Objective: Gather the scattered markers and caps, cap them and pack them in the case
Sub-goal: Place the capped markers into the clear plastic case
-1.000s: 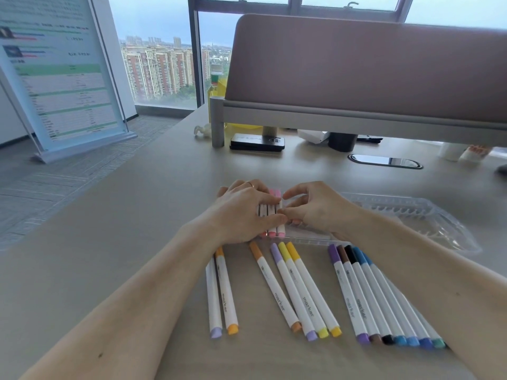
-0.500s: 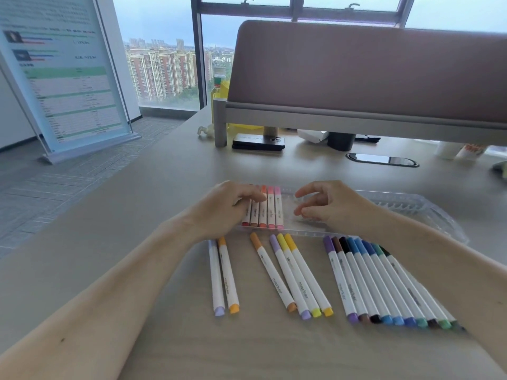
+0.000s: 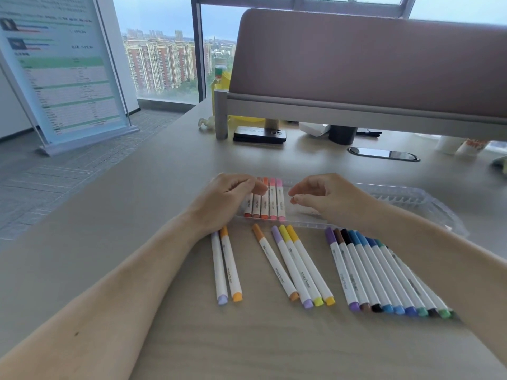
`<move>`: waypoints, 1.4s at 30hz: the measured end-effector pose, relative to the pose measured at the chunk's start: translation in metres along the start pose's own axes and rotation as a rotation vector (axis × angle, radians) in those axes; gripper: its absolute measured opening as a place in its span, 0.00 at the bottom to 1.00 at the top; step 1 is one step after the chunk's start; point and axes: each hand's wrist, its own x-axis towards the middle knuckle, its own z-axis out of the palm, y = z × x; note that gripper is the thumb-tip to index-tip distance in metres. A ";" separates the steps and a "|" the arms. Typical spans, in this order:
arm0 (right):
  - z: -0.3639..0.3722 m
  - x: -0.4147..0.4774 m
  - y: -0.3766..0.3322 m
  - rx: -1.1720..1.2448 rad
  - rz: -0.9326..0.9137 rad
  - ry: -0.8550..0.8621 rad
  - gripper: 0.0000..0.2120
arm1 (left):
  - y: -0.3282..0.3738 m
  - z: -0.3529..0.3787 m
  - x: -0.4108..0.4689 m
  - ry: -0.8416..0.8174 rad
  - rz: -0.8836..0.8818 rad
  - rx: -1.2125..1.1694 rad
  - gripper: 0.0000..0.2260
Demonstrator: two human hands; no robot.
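Nearest, on the pale wooden desk (image 3: 247,346), capped white-barrelled markers are laid in three groups. A lilac and orange pair (image 3: 226,267) is at left, and four in orange, lilac and yellow (image 3: 295,267) are in the middle. A tight purple-to-green row (image 3: 384,275) at right is partly hidden by the right forearm.

Just beyond, a clear plastic case (image 3: 307,222) is seen. Five red, orange and pink markers (image 3: 264,201) are packed at its left end; the rest is unfilled.

The left hand (image 3: 227,200) is loosely curled, fingertips over the packed markers' far ends; no grip is seen. The right hand (image 3: 329,200) is loosely curled above the unfilled part; nothing is held.

Risks judged:
- Packed markers could be rolled sideways into the gap if nudged.
- Loose rows could be swept by a forearm.
- The light case could be shoved along the desk.

Farthest, a mauve desk partition (image 3: 370,64).
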 end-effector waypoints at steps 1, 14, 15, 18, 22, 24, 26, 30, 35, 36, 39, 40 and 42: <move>0.001 -0.001 -0.001 -0.013 -0.034 0.013 0.06 | -0.001 0.000 0.001 0.011 -0.001 -0.017 0.18; 0.032 -0.034 -0.061 -0.543 -0.183 -0.034 0.15 | -0.005 0.003 0.007 0.090 -0.040 -0.243 0.21; 0.034 -0.033 -0.062 -0.580 -0.156 -0.061 0.14 | -0.005 0.004 0.007 0.088 -0.040 -0.227 0.22; 0.038 -0.031 -0.064 -0.581 -0.107 -0.130 0.11 | -0.005 0.003 0.007 0.083 -0.044 -0.197 0.22; 0.039 -0.030 -0.065 -0.493 -0.076 -0.140 0.16 | -0.005 0.003 0.006 0.069 -0.045 -0.178 0.22; 0.038 -0.028 -0.065 -0.434 -0.060 -0.136 0.18 | -0.005 0.003 0.006 0.074 -0.043 -0.179 0.21; 0.036 -0.024 -0.064 -0.348 -0.041 -0.110 0.18 | -0.006 0.003 0.007 0.072 -0.034 -0.180 0.21; 0.026 -0.011 -0.057 -0.035 0.055 -0.027 0.14 | -0.008 0.003 0.007 0.056 -0.019 -0.156 0.21; 0.010 0.006 -0.041 0.238 0.188 0.084 0.12 | -0.008 0.005 0.008 0.050 -0.047 -0.094 0.21; 0.007 0.008 -0.038 0.236 0.195 0.104 0.12 | -0.008 0.005 0.008 0.045 -0.052 -0.082 0.21; 0.003 0.012 -0.031 0.228 0.215 0.120 0.13 | -0.010 0.004 0.008 0.045 -0.057 -0.067 0.21; 0.002 0.013 -0.028 0.237 0.221 0.118 0.13 | -0.010 0.004 0.008 0.048 -0.055 -0.060 0.21; 0.003 0.017 -0.022 0.249 0.229 0.113 0.14 | -0.010 0.004 0.007 0.052 -0.056 -0.041 0.22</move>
